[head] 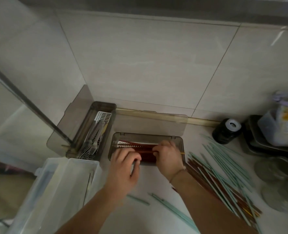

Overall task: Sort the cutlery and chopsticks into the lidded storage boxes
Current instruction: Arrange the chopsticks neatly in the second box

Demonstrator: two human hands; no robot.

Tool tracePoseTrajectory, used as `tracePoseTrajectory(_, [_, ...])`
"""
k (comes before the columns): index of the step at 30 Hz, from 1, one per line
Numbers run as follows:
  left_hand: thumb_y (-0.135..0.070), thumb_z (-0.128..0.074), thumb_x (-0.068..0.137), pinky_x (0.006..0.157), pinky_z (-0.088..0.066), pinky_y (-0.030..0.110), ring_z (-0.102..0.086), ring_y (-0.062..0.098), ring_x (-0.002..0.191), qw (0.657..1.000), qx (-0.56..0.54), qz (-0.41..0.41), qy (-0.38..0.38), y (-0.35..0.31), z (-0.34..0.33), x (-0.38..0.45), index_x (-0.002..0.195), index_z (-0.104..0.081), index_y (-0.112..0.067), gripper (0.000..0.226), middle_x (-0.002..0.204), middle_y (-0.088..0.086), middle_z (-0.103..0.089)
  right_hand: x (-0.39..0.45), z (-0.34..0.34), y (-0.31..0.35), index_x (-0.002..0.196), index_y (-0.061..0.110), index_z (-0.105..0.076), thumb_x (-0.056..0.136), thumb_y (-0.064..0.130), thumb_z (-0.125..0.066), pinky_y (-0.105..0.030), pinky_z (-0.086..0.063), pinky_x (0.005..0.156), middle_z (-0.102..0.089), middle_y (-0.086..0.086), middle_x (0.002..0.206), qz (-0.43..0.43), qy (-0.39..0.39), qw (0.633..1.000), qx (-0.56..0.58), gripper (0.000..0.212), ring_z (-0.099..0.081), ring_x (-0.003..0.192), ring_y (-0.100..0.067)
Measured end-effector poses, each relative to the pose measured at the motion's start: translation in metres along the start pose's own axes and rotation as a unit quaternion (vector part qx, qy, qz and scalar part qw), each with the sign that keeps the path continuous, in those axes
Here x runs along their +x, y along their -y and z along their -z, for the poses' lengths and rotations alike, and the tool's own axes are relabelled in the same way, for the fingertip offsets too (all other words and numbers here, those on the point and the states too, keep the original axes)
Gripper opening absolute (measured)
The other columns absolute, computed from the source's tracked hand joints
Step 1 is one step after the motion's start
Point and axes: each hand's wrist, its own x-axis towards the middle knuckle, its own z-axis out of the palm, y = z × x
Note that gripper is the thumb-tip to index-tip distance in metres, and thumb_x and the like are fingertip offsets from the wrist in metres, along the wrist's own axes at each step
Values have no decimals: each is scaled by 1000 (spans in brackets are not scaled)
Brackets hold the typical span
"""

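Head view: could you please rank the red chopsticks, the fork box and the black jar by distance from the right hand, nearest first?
From the right hand:
1. Red chopsticks, under its fingers in the front box.
2. Fork box, to the left.
3. Black jar, far right by the wall.

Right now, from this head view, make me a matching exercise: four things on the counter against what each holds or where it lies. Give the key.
Things:
1. Grey box by the corner
2. Grey box under the hands
3. Black jar
4. Loose green chopsticks

Descriptions:
A. Holds dark red chopsticks, lid open
B. Scattered on the counter at right
C. Holds forks and other metal cutlery
D. Stands by the wall, white cap on top

Pairs: 1-C, 2-A, 3-D, 4-B
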Motion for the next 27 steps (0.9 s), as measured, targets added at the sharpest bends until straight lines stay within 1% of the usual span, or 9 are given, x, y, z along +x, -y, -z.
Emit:
tracePoseTrajectory(4, [-6, -62, 79, 75, -39, 25, -50, 16, 83, 977, -70, -147, 139, -7, -20, -25, 85, -62, -12, 9, 93, 1, -57, 16, -13, 1, 111, 15, -69, 89, 12, -54, -29, -46, 92, -63, -8, 115, -36, 66, 995, 71, 27, -57, 107, -24])
tracePoseTrajectory(7, [-5, -67, 77, 74, -46, 25, -56, 18, 83, 950, -83, -195, 230, -13, -41, -39, 87, -67, -12, 13, 94, 3, -62, 21, -13, -3, 114, 10, -68, 91, 7, -50, -25, -46, 93, -66, -11, 117, -13, 115, 989, 92, 30, -60, 106, -24])
tracePoseTrajectory(10, [-14, -70, 76, 79, -50, 25, -59, 17, 88, 934, -49, -211, 284, -24, -63, -39, 93, -70, -19, 17, 98, -2, -66, 10, 2, -11, 109, 9, -69, 90, 6, -52, -25, -45, 91, -69, -10, 109, 35, 47, 989, 139, 26, -62, 100, -23])
tracePoseTrajectory(13, [-22, -71, 76, 80, -50, 26, -60, 19, 91, 930, -38, -215, 295, -37, -84, -31, 96, -71, -24, 19, 100, -5, -67, -22, 21, -41, 96, 15, -71, 85, 5, -62, -17, -48, 80, -69, 1, 91, 26, -128, 970, 203, 18, -62, 82, -10])
tracePoseTrajectory(17, [-34, -73, 76, 76, -48, 27, -53, 14, 88, 920, 5, -239, 310, -42, -99, -28, 91, -71, -30, 16, 91, -11, -60, -89, 34, -102, 93, 17, -70, 84, 4, -66, -12, -48, 73, -67, 5, 85, -69, -224, 952, 195, 16, -63, 76, -7])
tracePoseTrajectory(19, [-38, -75, 75, 75, -46, 28, -51, 12, 85, 916, 35, -244, 317, -42, -101, -29, 88, -70, -33, 15, 87, -14, -58, -122, 34, -126, 92, 16, -70, 82, 0, -66, -16, -48, 71, -66, 4, 84, -121, -231, 946, 191, 19, -64, 76, -12])
tracePoseTrajectory(21, [-34, -75, 75, 75, -38, 28, -53, 12, 82, 912, 47, -257, 316, -44, -101, -30, 84, -67, -31, 12, 83, -13, -56, -150, 29, -137, 90, 14, -71, 80, -1, -68, -17, -47, 69, -66, 4, 81, -116, -214, 959, 148, 19, -63, 73, -15])
tracePoseTrajectory(23, [-27, -77, 74, 74, -33, 27, -55, 13, 82, 915, 46, -258, 307, -47, -98, -30, 83, -66, -30, 14, 84, -12, -58, -171, 23, -135, 90, 15, -72, 84, 12, -64, -22, -49, 68, -67, 4, 82, -57, -185, 976, 100, 10, -63, 74, -15])
tracePoseTrajectory(27, [-20, -75, 77, 74, -33, 26, -52, 11, 83, 948, 15, -212, 236, -50, -79, -26, 84, -67, -27, 13, 87, -11, -60, -190, 12, -116, 92, 23, -75, 93, 43, -43, -21, -52, 64, -71, 9, 85, 42, -162, 986, 8, 38, -66, 75, -14])
